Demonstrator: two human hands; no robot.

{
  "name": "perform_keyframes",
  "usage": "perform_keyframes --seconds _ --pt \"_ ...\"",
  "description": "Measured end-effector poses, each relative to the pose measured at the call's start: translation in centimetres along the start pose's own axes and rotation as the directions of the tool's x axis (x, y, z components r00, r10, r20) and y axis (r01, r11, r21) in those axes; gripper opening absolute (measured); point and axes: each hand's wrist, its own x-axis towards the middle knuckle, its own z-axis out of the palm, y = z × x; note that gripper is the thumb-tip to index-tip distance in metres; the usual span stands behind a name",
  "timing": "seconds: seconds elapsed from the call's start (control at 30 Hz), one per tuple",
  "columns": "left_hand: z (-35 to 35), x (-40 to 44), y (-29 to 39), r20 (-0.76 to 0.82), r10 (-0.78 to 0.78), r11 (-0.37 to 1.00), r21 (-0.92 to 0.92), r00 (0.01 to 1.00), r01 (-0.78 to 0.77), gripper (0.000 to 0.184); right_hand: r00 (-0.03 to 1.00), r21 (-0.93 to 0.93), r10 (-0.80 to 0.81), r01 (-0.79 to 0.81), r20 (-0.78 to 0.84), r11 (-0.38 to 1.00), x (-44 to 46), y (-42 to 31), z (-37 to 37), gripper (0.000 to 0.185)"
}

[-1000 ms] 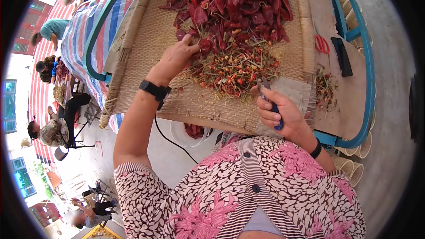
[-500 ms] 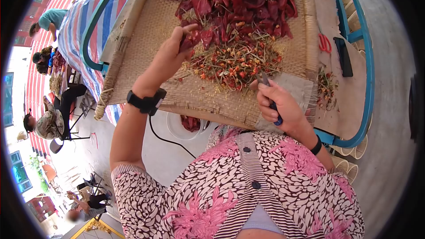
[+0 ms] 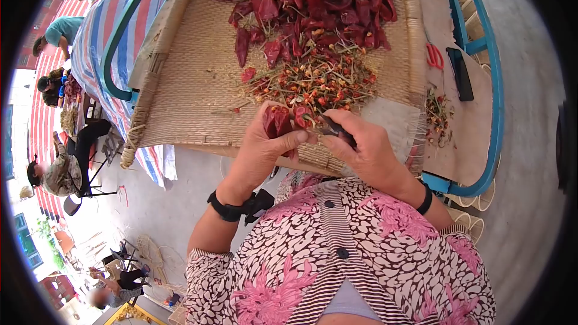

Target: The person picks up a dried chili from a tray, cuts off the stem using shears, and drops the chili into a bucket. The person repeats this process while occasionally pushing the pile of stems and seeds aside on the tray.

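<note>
A dried red chili pepper (image 3: 276, 122) is gripped in my left hand (image 3: 256, 150), close to the mat's near edge. The pepper's stem end (image 3: 303, 114) points toward my right hand (image 3: 370, 147), which is closed around a small dark knife (image 3: 337, 129). The knife and right fingertips meet the pepper at the stem; exact contact is hidden by the fingers. Just beyond both hands lies a pile of cut stems and seeds (image 3: 319, 81). Farther out is a large heap of dried red chili peppers (image 3: 313, 0).
The woven mat (image 3: 186, 84) rests within a blue metal frame (image 3: 495, 114). To the right lie red-handled scissors (image 3: 435, 57), a black phone (image 3: 462, 75) and more stem scraps (image 3: 439, 111). A grey cloth (image 3: 388, 120) covers the near right corner. Several people sit working at left.
My left hand has come back from the heap with a chili pepper, down toward my body. My right hand has shifted slightly left with the knife, and the two hands now meet.
</note>
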Motion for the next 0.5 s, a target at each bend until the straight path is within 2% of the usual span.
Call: perform_keyframes --seconds 0.03,0.13,0.23,0.4,0.5 --pt "0.5 0.0 -0.2 -0.063 0.025 0.999 -0.046 0.998 -0.028 0.029 1.0 -0.041 -0.023 0.022 -0.016 0.999 0.0 -0.1 0.0 0.04" --pt "0.3 0.2 -1.4 -0.075 0.08 0.992 -0.096 0.994 -0.087 0.03 0.995 -0.135 -0.085 0.079 -0.043 0.988 0.2 -0.1 0.1 0.039" --pt "0.6 -0.2 -1.6 -0.057 0.076 0.994 -0.073 0.995 -0.08 0.031 0.993 -0.179 -0.107 0.098 -0.042 0.979 0.2 0.3 0.2 0.038" --pt "0.3 -0.2 -2.3 -0.092 0.114 0.99 0.09 0.989 -0.106 0.028 0.995 -0.241 -0.093 0.095 0.022 0.966 0.3 0.5 0.1 0.035" --pt "0.6 -0.2 -2.3 -0.143 0.164 0.979 0.148 0.976 -0.143 0.027 1.0 -0.229 -0.019 0.022 0.016 0.973 0.4 -0.1 0.0 0.034"
